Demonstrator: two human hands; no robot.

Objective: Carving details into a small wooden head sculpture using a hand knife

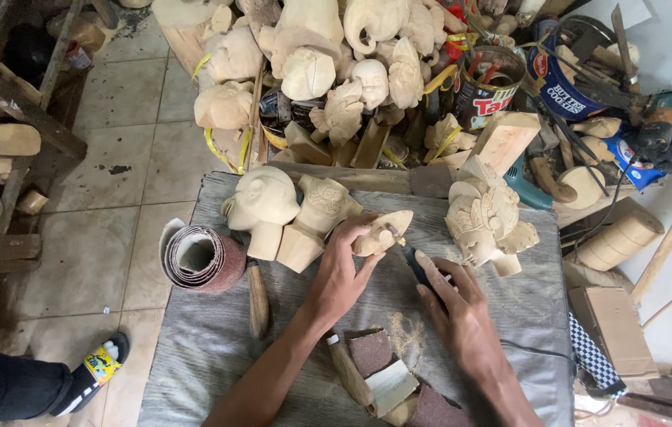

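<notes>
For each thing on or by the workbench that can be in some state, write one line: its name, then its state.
Left hand: gripping the small carving.
Small carving: held on the bench, tool tip against it.
Right hand: wrapped around the rotary tool.
Rotary tool: held, pointed at the carving.
Sandpaper roll: rolled up, lying on its side.
Bald head carving: upright, untouched.
Crowned head carving: standing, untouched.

A woodcarving workshop. Unfinished carved heads [261, 207] stand on a grey cloth-covered bench [217, 340], with more carvings [328, 55] heaped at 12 o'clock. A sandpaper roll [203, 258] lies at 9 o'clock; tool tins [482, 91] crowd 1 o'clock.
</notes>
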